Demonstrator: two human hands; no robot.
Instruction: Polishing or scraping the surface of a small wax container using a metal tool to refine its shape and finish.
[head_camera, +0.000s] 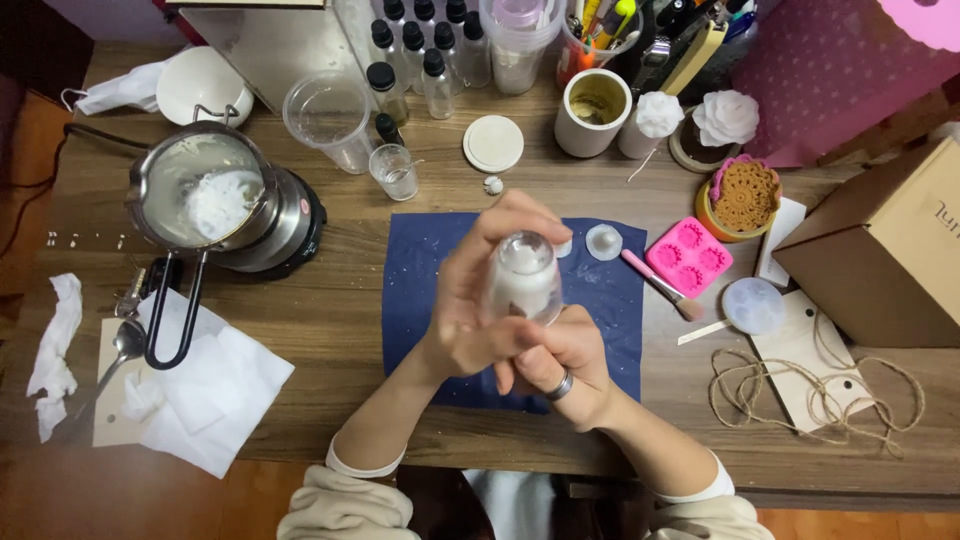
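Note:
Above a dark blue mat (420, 300) I hold a translucent, egg-shaped silicone mould (523, 280) filled with white wax. My left hand (470, 300) wraps around its left side, fingers curled over the top. My right hand (560, 365), with a ring on one finger, grips the mould's lower end from below. Both hands touch each other at the mould's base.
A metal pot of white wax (205, 190) sits on a small hot plate at left. Plastic cups (330, 115), dark-capped bottles, a white jar (592, 110), a pink silicone mould (688, 257), a brush, twine (810, 385), a cardboard box (885, 250) and paper towels (205, 385) surround the mat.

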